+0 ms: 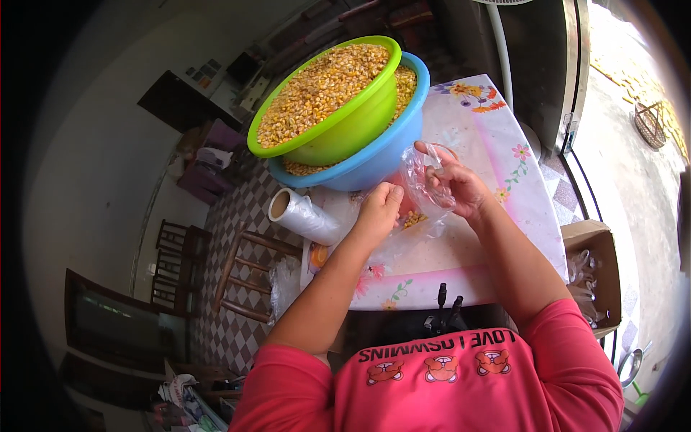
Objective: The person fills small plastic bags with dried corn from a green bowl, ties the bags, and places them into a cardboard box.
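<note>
A clear plastic bag (426, 186) is stretched between my two hands above the table. My left hand (379, 209) pinches its near-left side between thumb and curled fingers. My right hand (456, 183) has its fingers spread in the film at the bag's upper right and holds it. Behind the film shows a red object (405, 189), mostly hidden, so its kind is unclear. A few corn kernels (414, 219) lie just below it. Past my hands, a green basin (345, 127) heaped with corn kernels (329, 89) sits tilted in a blue basin (372, 162), which also contains kernels.
A roll of plastic bags (305, 216) lies left of my left hand on the flowered tablecloth (475, 259). A wooden chair (243, 275) stands beyond the table's left edge. At the right is a cardboard box (607, 275) with clear plastic inside. A wicker basket (649, 127) stands outside the doorway.
</note>
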Tool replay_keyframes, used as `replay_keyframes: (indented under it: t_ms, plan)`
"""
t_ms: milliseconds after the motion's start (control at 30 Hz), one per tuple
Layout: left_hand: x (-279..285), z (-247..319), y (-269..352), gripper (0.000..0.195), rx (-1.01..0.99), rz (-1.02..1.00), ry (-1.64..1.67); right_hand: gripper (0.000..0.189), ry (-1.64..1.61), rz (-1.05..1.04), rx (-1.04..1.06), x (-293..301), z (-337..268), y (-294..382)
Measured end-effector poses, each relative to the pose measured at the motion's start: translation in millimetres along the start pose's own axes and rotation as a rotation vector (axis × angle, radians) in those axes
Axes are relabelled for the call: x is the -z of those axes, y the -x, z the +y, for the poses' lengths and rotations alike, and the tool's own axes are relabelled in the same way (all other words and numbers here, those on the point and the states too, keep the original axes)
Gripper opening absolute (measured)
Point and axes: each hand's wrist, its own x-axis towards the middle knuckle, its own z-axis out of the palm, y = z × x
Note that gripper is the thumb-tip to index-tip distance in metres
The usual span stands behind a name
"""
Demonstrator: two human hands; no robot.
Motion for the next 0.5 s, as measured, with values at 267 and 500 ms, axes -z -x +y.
replay_keyframes:
  t_ms: [267,500]
  plan:
    - [18,39,25,0.017,-0.870,0.255,-0.337,0.066,-0.017,0.048,0.050,-7,-13,6]
    - [132,107,-36,0.025,-0.842,0.630,-0.873,0.066,0.000,0.057,0.031,-15,-14,6]
